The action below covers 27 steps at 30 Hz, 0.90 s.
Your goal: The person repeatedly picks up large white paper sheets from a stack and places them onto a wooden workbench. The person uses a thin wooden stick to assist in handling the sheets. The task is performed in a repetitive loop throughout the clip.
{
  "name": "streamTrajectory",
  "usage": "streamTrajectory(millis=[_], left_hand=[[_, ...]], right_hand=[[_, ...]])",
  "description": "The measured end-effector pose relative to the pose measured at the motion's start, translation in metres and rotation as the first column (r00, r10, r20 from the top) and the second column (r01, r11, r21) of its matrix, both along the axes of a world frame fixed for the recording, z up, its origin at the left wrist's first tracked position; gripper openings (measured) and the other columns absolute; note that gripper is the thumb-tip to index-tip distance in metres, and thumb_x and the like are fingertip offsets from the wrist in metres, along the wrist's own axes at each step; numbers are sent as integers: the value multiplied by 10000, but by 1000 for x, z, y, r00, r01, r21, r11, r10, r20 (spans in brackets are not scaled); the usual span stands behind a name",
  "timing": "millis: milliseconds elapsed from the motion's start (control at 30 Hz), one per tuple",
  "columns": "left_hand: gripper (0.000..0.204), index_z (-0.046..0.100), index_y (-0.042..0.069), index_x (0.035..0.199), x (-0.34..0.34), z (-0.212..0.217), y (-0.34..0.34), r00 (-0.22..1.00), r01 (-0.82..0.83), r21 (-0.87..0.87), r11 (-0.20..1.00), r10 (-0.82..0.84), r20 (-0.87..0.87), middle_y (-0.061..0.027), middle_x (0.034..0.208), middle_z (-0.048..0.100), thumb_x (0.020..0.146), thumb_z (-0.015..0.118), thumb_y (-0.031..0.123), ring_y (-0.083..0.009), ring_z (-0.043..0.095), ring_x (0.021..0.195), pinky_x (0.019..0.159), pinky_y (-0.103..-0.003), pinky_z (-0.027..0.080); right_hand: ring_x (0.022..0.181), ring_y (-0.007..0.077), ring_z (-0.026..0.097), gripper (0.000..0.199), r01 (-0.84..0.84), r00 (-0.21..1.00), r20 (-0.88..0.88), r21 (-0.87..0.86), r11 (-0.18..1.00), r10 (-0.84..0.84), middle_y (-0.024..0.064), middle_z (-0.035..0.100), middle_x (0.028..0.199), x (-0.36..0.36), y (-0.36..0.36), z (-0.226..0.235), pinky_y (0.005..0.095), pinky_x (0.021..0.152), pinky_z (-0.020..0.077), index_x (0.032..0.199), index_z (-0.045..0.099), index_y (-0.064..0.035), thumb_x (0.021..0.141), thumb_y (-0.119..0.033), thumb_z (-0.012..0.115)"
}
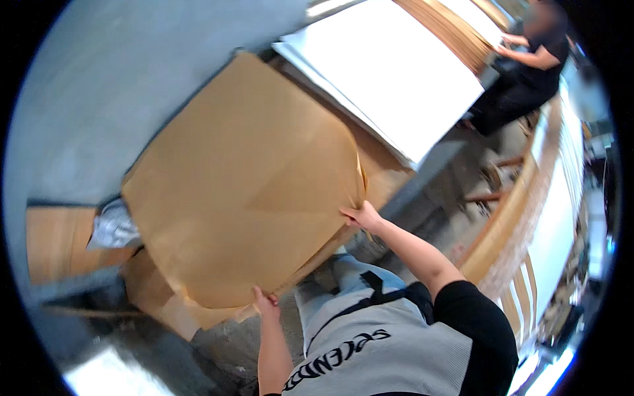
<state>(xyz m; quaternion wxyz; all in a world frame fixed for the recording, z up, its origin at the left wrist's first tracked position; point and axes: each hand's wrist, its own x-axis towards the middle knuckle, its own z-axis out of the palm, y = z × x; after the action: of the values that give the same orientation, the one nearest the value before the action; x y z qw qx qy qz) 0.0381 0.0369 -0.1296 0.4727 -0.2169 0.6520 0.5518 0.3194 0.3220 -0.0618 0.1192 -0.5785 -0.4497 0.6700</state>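
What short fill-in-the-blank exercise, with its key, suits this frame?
1. The left hand and the right hand grip the same large sheet, coloured ____.
2. Of those hands, the one lower in the picture is the ____.
3. Beyond it lies a stack of sheets coloured ____.
4. At the upper right, a co-worker wears a top coloured ____.

Missing words: brown; left; white; black.

A crumpled pale bag (pixel 113 226) lies beside a brown wooden panel (pixel 55 245).

Large brown paper sheet (pixel 244 178), faintly creased, slightly curved; near edge gripped between left fingers (pixel 258 292) and right fingers (pixel 349 212), wide surface spreading away beyond both.
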Motion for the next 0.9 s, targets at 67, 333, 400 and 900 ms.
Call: streamTrajectory(millis=[67, 333, 400, 900], left_hand=[[343, 473, 100, 912, 18, 32, 14, 996, -86, 49, 995, 85, 19, -9, 586, 428, 874, 416, 436, -105, 334, 389, 337, -211, 261], [326, 495, 114, 846, 17, 38, 8, 980, -39, -38, 999, 45, 192, 6, 523, 380, 866, 433, 433, -98, 308, 393, 364, -211, 220], [321, 494, 114, 843, 18, 37, 4, 984, -24, -70, 997, 35, 175, 6, 538, 392, 857, 453, 432, -99, 311, 393, 365, -212, 221], [350, 484, 112, 941, 2, 19, -13, 990, 34, -147, 989, -14, 138, -4, 621, 459, 814, 531, 435, -106, 366, 419, 363, -219, 272]], right_hand=[[442, 64, 464, 366, 103, 993, -46, -63, 993, -106, 28, 569, 577, 25, 11, 15, 219, 391, 341, 670, 556, -44, 778, -392, 596], [575, 97, 566, 213, 475, 714, 251, 512, 716, -654, 40, 628, 679, 186, 95, -62, 245, 536, 439, 796, 646, -50, 754, -258, 628], [719, 205, 607, 205, 255, 618, 525, 570, 781, -585, 85, 638, 764, 200, 105, -62, 320, 644, 461, 842, 650, -94, 724, -262, 644], [748, 239, 605, 189, 57, 621, 722, 348, 936, -306, 92, 632, 774, 223, 143, -57, 333, 681, 457, 768, 668, -120, 678, -286, 677]])
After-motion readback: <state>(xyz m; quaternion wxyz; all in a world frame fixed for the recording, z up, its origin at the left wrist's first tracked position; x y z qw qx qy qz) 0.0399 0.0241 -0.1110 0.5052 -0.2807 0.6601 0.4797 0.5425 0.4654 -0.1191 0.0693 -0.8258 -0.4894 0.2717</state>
